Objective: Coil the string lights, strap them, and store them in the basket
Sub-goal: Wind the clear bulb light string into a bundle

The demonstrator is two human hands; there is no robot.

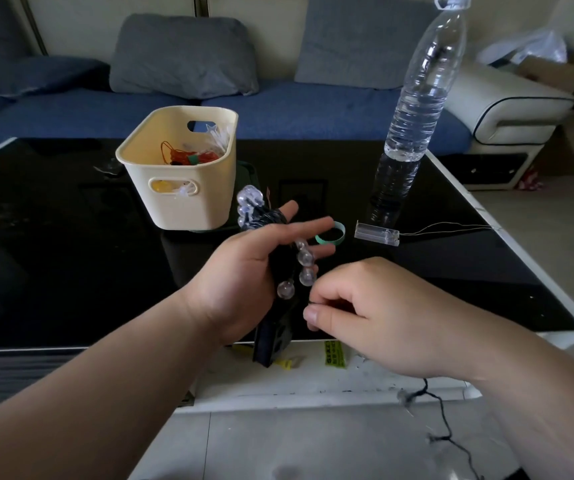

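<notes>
My left hand is palm-up over the black table, fingers spread, with a black-wired string of clear globe lights wound around it. More globes bunch by its index finger. A black battery box hangs below the palm. My right hand pinches the black wire just right of the coil; the loose wire trails down to the floor. A cream basket stands behind my left hand, holding other coiled lights. A green strap ring lies on the table past my fingertips.
A tall clear water bottle stands at the right rear of the black glass table. A clear battery case with thin wire lies beside the green ring. A blue sofa with grey cushions runs behind. Yellow tags lie on the table's white front ledge.
</notes>
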